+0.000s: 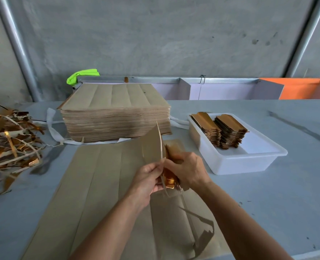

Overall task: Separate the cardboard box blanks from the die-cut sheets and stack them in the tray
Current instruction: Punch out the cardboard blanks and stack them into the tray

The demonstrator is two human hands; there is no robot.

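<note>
Both hands meet over the middle of the grey counter (268,184), working one piece of card. The left hand (148,180) pinches a thin pale waste strip (160,145) that stands up toward 12 o'clock, along with the brown flap of card beside it. The right hand (188,172) is curled round a box blank (169,180), whose shiny gold face shows between the two hands. Beneath them a die-cut sheet (99,184) lies flat, brown side up, with loose torn trim (202,233) hanging off its edge at 5 o'clock. At 12 o'clock from the hands sits a tall stack of sheets (116,117). At 2 o'clock stands a white tray (249,160) holding two stacks of separated blanks (219,129), side by side at its far end. At 9 o'clock, well apart, lies a heap of scrap strips (11,147), brown, white and gold.
</note>
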